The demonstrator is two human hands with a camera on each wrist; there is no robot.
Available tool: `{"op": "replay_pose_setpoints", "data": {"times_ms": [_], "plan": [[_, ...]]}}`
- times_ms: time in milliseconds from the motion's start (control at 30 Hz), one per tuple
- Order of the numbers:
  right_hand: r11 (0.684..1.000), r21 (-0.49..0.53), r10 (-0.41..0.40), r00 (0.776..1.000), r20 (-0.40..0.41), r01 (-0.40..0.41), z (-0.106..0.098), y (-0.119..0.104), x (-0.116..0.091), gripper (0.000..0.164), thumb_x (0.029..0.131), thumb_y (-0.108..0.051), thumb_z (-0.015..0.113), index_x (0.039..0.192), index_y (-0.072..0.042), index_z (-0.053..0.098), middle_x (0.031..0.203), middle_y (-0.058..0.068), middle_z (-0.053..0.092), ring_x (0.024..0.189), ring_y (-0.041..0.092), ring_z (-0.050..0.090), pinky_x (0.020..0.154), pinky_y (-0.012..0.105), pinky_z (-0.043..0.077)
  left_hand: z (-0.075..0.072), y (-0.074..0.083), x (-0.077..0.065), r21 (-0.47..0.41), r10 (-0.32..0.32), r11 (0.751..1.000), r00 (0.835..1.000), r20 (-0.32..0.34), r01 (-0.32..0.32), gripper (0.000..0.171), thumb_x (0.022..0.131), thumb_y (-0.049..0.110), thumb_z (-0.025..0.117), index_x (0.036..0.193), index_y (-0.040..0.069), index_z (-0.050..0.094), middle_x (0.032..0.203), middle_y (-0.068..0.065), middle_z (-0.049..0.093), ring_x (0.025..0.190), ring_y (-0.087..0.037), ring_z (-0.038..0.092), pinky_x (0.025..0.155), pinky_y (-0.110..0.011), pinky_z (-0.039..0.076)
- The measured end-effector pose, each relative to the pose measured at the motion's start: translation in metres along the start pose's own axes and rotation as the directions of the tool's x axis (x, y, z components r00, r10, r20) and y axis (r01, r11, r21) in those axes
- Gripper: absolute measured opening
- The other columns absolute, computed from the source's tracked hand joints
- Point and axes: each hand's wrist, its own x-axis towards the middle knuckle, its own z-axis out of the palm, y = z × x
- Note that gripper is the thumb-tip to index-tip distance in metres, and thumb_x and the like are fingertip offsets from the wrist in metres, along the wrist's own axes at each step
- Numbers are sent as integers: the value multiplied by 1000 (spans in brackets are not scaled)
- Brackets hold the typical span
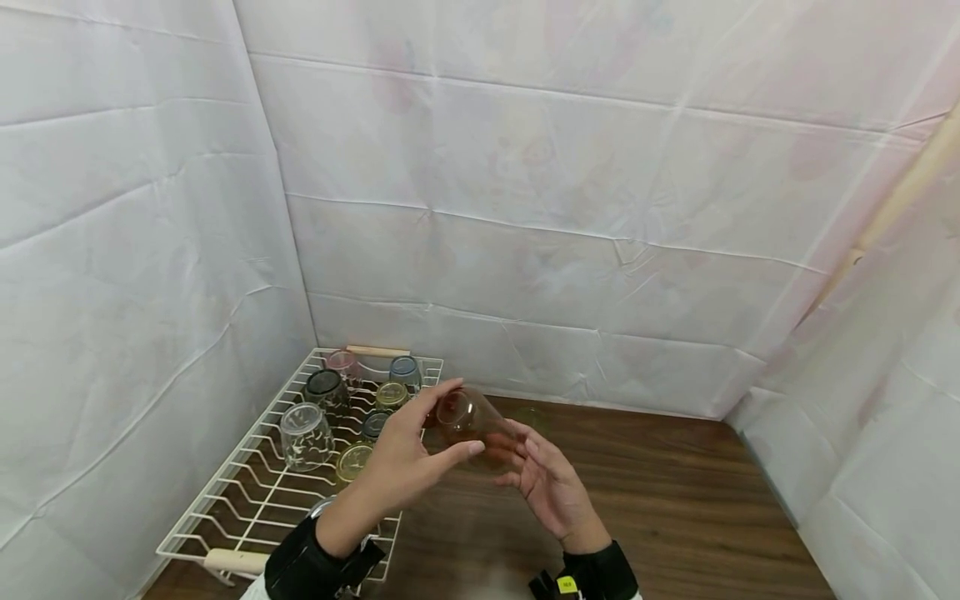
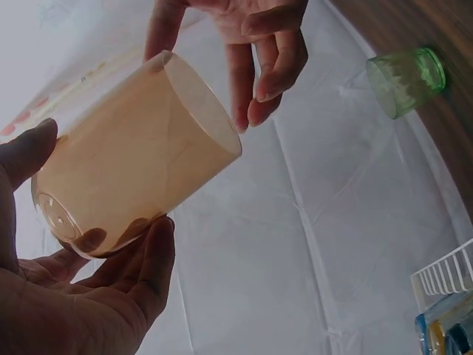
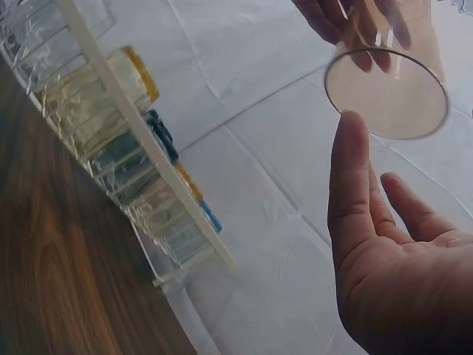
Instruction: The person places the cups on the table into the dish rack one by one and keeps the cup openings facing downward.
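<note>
Tilted in the air between my hands is a clear amber drinking glass [image 1: 463, 412]. My left hand [image 1: 401, 467] grips it around the base end, thumb on one side and fingers on the other. At the rim end, my right hand [image 1: 553, 482] touches the glass with a fingertip, its index finger straight in the right wrist view. The glass's rim [image 3: 386, 137] faces the right hand, and its base [image 2: 58, 216] lies toward the left palm.
A white wire dish rack [image 1: 262, 506] stands at the left, bearing several upside-down glasses, among them a clear glass [image 1: 304, 433] and a dark glass [image 1: 326, 385]. A green glass [image 2: 406, 80] stands on the wooden table [image 1: 675, 500] near the back cloth wall [image 1: 525, 208].
</note>
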Motion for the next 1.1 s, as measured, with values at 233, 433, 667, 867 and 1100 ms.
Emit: {"op": "replay_pose_setpoints", "data": {"times_ms": [233,433,667,867,1100], "plan": [[938,-302,74,950,-303,-169,3,1,2,54,114,-25,49,160,1,37,140,1,65,129,17,63,97,31,62,-13,-11,-9,39,-88,995,994,-62,91,78,86,30,91,153,16,55,129,-3,72,110,-17,71,90,-30,62],[853,-473,-34,882,-470,-220,6,6,6,45,109,-23,62,149,-3,54,141,21,65,120,14,67,96,32,60,-32,-24,-18,106,-181,976,979,-95,191,79,87,37,90,154,18,53,126,-3,73,107,-15,70,90,-33,62],[703,-659,-204,811,-548,-268,1,10,5,37,104,-20,70,138,-6,65,125,19,71,109,13,66,91,21,54,-63,-36,-33,200,-214,949,963,-162,245,81,86,40,91,154,17,54,122,-8,75,105,-19,71,86,-32,60],[620,-708,-265,759,-595,-338,-9,10,1,36,103,-25,72,135,-10,68,118,11,73,104,10,62,87,23,51,-93,-46,-48,288,-213,917,949,-234,276,81,84,38,93,152,13,56,119,-12,76,103,-24,73,84,-28,59],[603,-706,-288,723,-627,-372,-19,8,0,36,104,-28,72,134,-9,69,119,13,73,105,13,63,88,22,52,-131,-63,-67,339,-272,874,928,-254,349,88,83,39,93,156,11,52,122,-19,74,95,-11,65,74,-18,52]]}}
